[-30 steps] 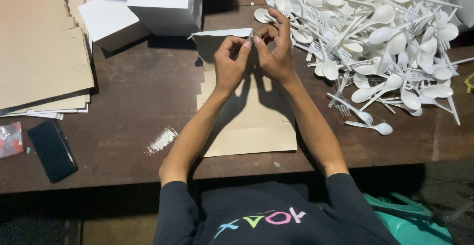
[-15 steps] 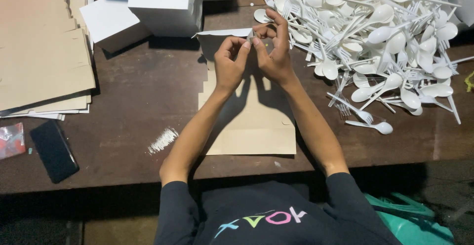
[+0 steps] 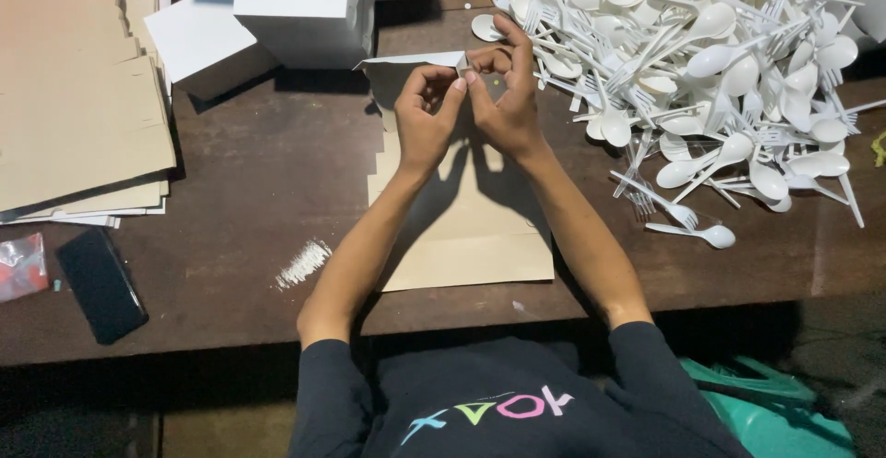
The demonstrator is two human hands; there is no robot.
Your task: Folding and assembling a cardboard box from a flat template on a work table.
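A flat brown cardboard box blank (image 3: pixel 471 227) lies on the dark wooden table (image 3: pixel 249 200) in front of me. Its far flap (image 3: pixel 411 61), white on the inside, is folded up. My left hand (image 3: pixel 426 117) and my right hand (image 3: pixel 503 98) meet at that flap's right corner, and the fingertips of both pinch the cardboard there. A large heap of white plastic spoons and forks (image 3: pixel 701 52) lies just right of my right hand.
Folded white boxes (image 3: pixel 305 6) stand at the back, left of centre. A stack of flat brown blanks (image 3: pixel 74 98) fills the far left. A black phone (image 3: pixel 100 285) and a small clear packet (image 3: pixel 20 264) lie near the front left edge. A white smear (image 3: pixel 301 264) marks the table.
Both hands stay at the flap's corner; only the fingers shift slightly as they work the cardboard. Nothing else has moved.
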